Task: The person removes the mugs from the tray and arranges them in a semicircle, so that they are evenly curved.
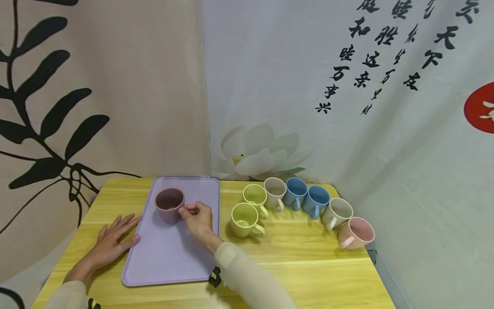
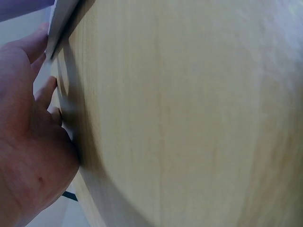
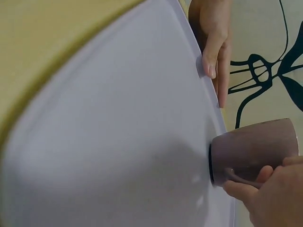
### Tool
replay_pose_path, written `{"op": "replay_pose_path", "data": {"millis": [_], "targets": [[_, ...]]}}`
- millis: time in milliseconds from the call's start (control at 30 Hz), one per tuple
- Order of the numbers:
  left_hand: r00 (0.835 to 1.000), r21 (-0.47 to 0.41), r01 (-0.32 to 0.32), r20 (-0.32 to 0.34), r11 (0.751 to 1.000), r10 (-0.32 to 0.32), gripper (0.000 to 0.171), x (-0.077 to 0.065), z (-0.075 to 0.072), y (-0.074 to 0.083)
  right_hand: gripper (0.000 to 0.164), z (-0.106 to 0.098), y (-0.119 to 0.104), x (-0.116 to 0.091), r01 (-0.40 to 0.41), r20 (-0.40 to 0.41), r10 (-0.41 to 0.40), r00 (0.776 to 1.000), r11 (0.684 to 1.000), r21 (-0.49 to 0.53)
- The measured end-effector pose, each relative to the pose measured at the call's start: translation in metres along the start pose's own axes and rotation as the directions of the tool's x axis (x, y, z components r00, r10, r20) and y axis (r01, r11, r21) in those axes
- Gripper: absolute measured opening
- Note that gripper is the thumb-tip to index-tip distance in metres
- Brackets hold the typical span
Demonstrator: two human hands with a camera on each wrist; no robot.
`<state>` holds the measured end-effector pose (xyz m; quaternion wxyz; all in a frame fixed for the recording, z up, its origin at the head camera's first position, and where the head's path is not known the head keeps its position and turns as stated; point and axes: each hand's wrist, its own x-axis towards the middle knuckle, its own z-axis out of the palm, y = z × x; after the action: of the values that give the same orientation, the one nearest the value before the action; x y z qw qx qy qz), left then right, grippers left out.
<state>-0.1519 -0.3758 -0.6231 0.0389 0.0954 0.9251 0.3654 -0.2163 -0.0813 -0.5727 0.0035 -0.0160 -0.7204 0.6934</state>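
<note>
A mauve mug (image 1: 170, 214) is at the far left part of the lilac tray (image 1: 173, 262), upright. My right hand (image 1: 199, 221) pinches its handle between thumb and fingers. In the right wrist view the base of the mug (image 3: 255, 146) is at the tray surface; I cannot tell whether it touches or hovers just above. My left hand (image 1: 112, 244) lies at the tray's left edge, fingers extended and thumb on the rim. The left wrist view shows that hand (image 2: 33, 137) low beside the tray's side, over the wooden tabletop.
Right of the tray, several mugs stand in a curved row: two green mugs, the nearer green mug (image 1: 242, 223) closest to my right hand, then a beige mug (image 1: 275, 191), blue mugs (image 1: 296, 189), a whitish mug (image 1: 338, 211) and a pink mug (image 1: 359, 231). Printed curtains hang behind the table (image 1: 308, 274).
</note>
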Motion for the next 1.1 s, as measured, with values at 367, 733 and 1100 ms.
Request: {"op": "replay_pose_path", "data": {"millis": [367,733,1100], "targets": [[1.0,0.004,-0.003,-0.004,1.0,0.003,0.071,0.001,0.003,-0.005,0.01,-0.017,-0.005,-0.021,0.015,0.065,-0.023,0.998,0.992,0.125],[1.0,0.008,-0.002,-0.006,1.0,0.002,0.071,0.001,0.003,-0.006,0.012,-0.052,-0.009,-0.042,0.047,0.152,-0.061,0.987,0.995,0.093],[1.0,0.009,0.001,-0.003,1.0,-0.001,0.071,0.002,0.004,-0.006,0.013,-0.09,-0.011,-0.062,0.083,0.209,-0.082,0.975,0.997,0.008]]}}
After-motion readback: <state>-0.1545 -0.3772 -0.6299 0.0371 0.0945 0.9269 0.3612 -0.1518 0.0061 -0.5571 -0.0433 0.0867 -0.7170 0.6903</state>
